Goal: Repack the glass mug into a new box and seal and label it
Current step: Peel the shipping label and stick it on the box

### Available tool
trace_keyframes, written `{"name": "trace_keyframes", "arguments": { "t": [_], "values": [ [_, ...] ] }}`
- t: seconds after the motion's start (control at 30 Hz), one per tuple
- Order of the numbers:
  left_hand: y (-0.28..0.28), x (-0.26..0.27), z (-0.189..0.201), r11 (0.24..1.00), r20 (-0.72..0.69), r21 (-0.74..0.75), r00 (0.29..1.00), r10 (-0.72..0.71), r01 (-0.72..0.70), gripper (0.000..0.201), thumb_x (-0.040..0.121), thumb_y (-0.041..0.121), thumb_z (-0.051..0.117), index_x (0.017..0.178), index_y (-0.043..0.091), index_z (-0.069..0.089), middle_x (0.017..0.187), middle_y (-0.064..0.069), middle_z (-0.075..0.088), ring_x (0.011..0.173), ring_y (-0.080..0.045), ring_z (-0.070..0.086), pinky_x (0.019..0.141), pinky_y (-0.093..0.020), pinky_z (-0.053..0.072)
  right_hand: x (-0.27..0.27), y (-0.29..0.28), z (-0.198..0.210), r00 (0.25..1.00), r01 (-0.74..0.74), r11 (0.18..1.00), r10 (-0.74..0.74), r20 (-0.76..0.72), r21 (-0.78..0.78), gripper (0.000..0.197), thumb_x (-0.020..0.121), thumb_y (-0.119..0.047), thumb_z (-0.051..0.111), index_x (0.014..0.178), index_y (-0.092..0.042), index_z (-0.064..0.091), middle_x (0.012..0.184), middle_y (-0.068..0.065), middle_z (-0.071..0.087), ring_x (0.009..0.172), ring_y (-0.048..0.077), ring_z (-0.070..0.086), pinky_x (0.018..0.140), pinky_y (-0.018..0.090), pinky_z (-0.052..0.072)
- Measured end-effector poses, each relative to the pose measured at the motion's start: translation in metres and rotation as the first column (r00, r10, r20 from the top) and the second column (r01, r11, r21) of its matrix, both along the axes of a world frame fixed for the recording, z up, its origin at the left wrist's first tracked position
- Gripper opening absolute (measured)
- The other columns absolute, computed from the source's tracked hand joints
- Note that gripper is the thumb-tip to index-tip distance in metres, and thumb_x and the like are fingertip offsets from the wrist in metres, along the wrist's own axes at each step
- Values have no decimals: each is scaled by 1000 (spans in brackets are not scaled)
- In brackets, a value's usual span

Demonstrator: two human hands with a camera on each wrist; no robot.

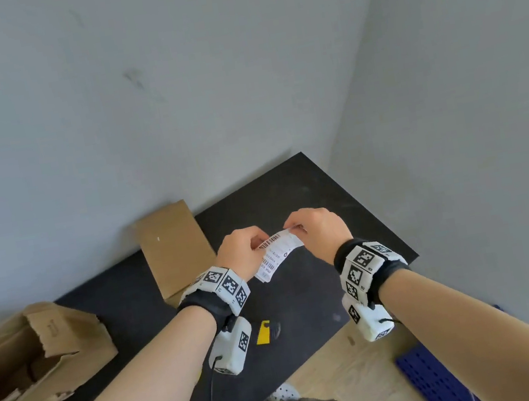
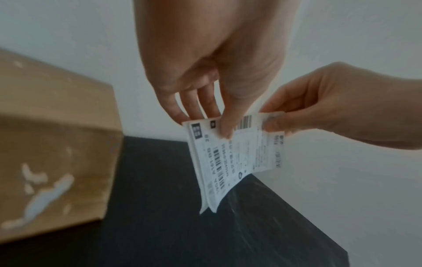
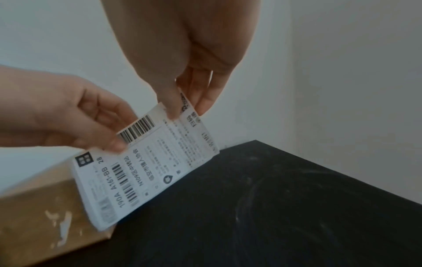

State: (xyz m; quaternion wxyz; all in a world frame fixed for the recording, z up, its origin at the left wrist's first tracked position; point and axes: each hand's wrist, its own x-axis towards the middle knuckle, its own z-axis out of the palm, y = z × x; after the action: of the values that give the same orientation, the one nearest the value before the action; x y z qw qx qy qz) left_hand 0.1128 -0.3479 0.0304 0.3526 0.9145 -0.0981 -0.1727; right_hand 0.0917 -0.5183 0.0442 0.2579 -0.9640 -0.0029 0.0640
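Observation:
A white shipping label with barcodes hangs in the air above the black table, held by both hands. My left hand pinches its top left edge, thumb on the printed face. My right hand pinches the top right corner, where the label seems to part from its backing. A closed brown cardboard box stands on the table just left of my left hand, with torn paper patches on its side. No glass mug is in sight.
An opened, torn cardboard box sits at the table's left front. A yellow tool lies on the table under my wrists. Grey walls close in behind and to the right. A blue perforated panel lies on the wooden floor.

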Motion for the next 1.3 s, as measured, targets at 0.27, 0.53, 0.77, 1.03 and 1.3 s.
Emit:
{"name": "trace_keyframes", "arguments": {
  "t": [0.27,0.53,0.77,1.03,1.3],
  "values": [
    [59,13,28,938,-21,-184,955,296,-295,18,82,9,69,100,10,68,95,0,68,82,-9,61,65,-9,41,22,11,8,978,210,843,-187,-95,496,10,85,-9,65,80,-17,68,85,4,71,81,18,70,74,34,59],
    [106,3,39,888,-53,-252,921,385,-386,19,88,11,62,76,26,66,81,2,71,79,-13,68,86,-33,53,35,49,7,971,234,737,-142,-194,634,12,87,-4,62,98,-4,65,96,12,70,87,19,69,76,30,58],
    [129,-5,44,827,-82,-306,879,470,-471,18,88,9,61,78,23,66,79,6,68,81,-15,69,86,-34,54,45,96,19,993,80,915,-106,46,396,35,85,-13,63,120,-15,57,121,-1,57,114,14,53,93,23,42],
    [135,-9,45,725,-155,-425,833,531,-542,8,87,6,63,87,6,71,89,-13,71,86,-27,69,83,-32,56,41,147,28,946,-314,929,286,154,198,16,84,-24,67,98,-18,73,123,-1,54,111,14,50,93,23,36],
    [134,-22,43,676,-177,-520,841,511,-521,9,85,9,67,89,5,73,88,-10,73,83,-18,69,73,-18,54,32,153,20,962,-222,823,272,-19,522,20,78,-25,74,95,-15,72,89,-4,70,86,7,64,81,20,51]
  ]
}}
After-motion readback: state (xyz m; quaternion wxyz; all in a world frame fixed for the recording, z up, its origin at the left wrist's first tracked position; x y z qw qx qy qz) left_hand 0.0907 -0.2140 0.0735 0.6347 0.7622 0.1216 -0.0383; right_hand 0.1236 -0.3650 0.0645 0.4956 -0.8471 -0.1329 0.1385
